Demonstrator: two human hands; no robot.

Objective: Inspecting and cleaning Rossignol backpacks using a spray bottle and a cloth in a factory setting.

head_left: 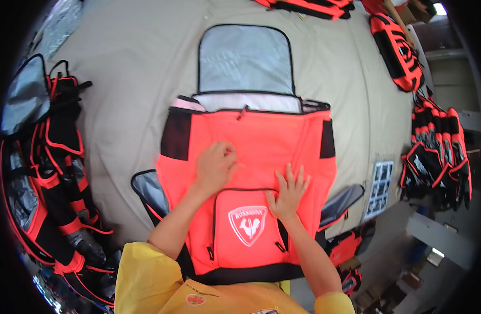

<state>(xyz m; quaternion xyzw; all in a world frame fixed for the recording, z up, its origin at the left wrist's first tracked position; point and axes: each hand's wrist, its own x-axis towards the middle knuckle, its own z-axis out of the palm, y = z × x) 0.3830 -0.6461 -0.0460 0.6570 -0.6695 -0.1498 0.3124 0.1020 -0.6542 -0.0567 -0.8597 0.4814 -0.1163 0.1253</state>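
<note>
A bright red-orange backpack (261, 138) with black trim lies flat before me, its grey-lined top flap (245, 60) folded open away from me. Above the middle of the front panel is my left hand (215, 166), its fingers curled together. What the fingertips hold, if anything, is too small to make out. My right hand (289, 194) rests with fingers spread on the panel, by the upper right corner of the zipped front pocket (230, 246). That pocket carries a white shield emblem. A zipper pull (242, 112) lies at the backpack's top opening.
Several black and red bags (57, 178) are piled along the left side. On the right are a red and black bag (397, 52) and a stack of more bags (434, 152). A sheet with pictures (379, 188) lies at the right edge of the cloth-covered table (125, 104).
</note>
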